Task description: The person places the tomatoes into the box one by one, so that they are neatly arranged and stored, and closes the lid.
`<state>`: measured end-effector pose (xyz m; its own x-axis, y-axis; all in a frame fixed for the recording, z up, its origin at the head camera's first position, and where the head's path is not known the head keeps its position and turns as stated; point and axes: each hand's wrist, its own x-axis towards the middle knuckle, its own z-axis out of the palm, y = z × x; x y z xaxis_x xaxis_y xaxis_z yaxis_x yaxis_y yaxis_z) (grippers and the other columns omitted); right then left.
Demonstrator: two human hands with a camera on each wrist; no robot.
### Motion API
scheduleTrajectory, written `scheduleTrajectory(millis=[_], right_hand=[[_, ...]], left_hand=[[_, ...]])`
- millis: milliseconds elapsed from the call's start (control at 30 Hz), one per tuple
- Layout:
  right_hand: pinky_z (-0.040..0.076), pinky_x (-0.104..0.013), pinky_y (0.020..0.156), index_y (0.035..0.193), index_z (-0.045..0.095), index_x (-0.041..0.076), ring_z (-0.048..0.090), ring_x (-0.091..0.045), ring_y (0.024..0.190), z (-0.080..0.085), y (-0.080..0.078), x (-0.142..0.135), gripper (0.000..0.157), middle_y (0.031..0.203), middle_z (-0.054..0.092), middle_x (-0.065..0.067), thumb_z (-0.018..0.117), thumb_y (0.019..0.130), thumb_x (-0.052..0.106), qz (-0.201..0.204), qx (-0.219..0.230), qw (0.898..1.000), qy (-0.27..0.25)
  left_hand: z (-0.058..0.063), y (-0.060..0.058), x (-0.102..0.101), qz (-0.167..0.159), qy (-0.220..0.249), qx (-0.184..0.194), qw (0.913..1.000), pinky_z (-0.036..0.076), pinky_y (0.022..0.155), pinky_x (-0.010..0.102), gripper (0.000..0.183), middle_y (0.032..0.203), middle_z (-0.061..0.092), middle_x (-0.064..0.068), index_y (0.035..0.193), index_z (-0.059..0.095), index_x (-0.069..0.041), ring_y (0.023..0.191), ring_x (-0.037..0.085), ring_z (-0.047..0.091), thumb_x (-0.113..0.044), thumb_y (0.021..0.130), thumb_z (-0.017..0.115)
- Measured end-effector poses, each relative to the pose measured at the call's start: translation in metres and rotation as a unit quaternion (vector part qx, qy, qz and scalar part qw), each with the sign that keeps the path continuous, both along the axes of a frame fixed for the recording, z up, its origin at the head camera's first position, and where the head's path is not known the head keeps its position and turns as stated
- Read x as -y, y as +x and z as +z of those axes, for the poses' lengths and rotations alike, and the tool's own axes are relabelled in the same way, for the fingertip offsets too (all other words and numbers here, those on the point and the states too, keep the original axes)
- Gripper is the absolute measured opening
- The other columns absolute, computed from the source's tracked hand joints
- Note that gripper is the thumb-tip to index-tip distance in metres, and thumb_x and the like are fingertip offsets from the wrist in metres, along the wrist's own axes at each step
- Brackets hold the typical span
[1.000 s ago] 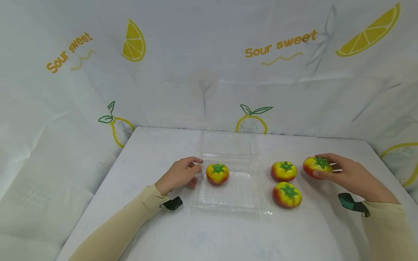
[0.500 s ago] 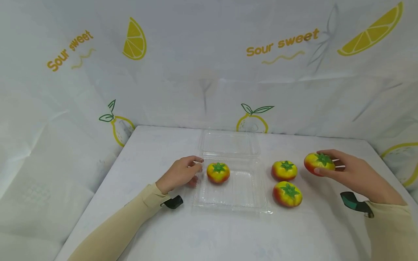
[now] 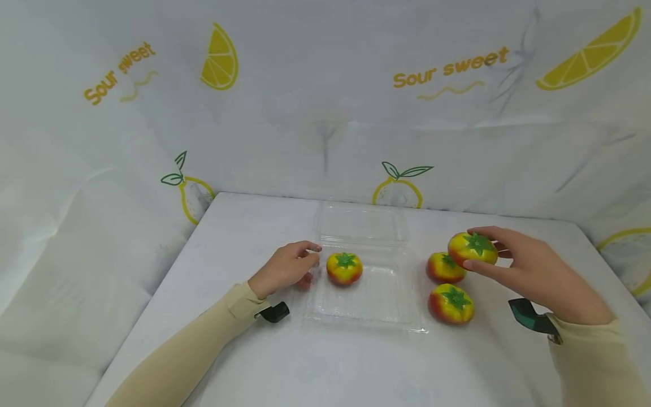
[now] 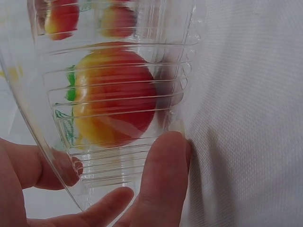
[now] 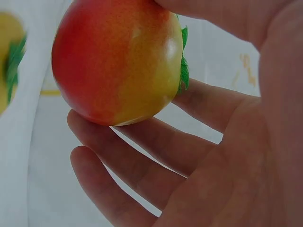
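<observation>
My right hand holds a red-and-yellow tomato with a green star-shaped top, thumb on the near side and fingers behind. In the right wrist view the tomato rests against spread fingertips. It overlaps a second tomato in the head view; a third tomato lies nearer on the table. A hinged clear plastic container lies with its lid raised at the back. One tomato sits inside, at the left. My left hand holds the container's left edge, fingers on both sides of the rim in the left wrist view.
The white-covered table runs back to a white curtain printed with lemons and lettering. The container's clear lid stretches toward the curtain. A dark wrist mount sticks out from the right sleeve.
My right hand has lifted its tomato and carried it left, over the one behind it. The left hand stays at the container. The head view has shifted slightly.
</observation>
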<state>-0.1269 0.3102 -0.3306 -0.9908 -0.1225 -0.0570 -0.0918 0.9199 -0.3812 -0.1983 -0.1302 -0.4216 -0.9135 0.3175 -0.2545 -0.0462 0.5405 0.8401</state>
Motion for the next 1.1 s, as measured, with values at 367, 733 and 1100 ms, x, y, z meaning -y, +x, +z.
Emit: scheduleTrajectory(millis=[367, 733, 1100], right_hand=[[0.06, -0.056, 0.1, 0.146, 0.061, 0.017, 0.066, -0.028, 0.116, 0.006, -0.001, 0.086, 0.068, 0.137, 0.07, -0.007, 0.077, 0.095, 0.059, 0.087, -0.022, 0.995, -0.042], [0.059, -0.053, 0.108, 0.144, 0.063, 0.017, 0.068, -0.025, 0.124, -0.006, 0.004, 0.153, 0.06, 0.142, 0.068, -0.004, 0.082, 0.095, 0.044, 0.157, -0.013, 0.987, -0.025], [0.064, -0.036, 0.09, 0.142, 0.066, 0.019, 0.065, -0.014, 0.096, -0.022, 0.011, 0.192, 0.059, 0.126, 0.061, -0.004, 0.089, 0.09, 0.038, 0.164, 0.016, 0.986, -0.01]], left_hand=[[0.0, -0.001, 0.0, 0.0, 0.005, -0.001, 1.0, 0.066, 0.071, 0.033, 0.04, 0.116, 0.077, 0.008, 0.142, 0.067, -0.016, 0.074, 0.018, 0.076, -0.032, 0.107, 0.056], [-0.001, -0.002, 0.001, -0.007, 0.003, -0.008, 0.9999, 0.066, 0.072, 0.032, 0.042, 0.116, 0.077, 0.008, 0.143, 0.067, -0.016, 0.074, 0.018, 0.076, -0.032, 0.107, 0.056], [0.002, 0.001, 0.003, -0.009, -0.004, -0.013, 0.9999, 0.066, 0.073, 0.032, 0.044, 0.12, 0.076, 0.01, 0.146, 0.065, -0.014, 0.073, 0.017, 0.076, -0.032, 0.107, 0.055]])
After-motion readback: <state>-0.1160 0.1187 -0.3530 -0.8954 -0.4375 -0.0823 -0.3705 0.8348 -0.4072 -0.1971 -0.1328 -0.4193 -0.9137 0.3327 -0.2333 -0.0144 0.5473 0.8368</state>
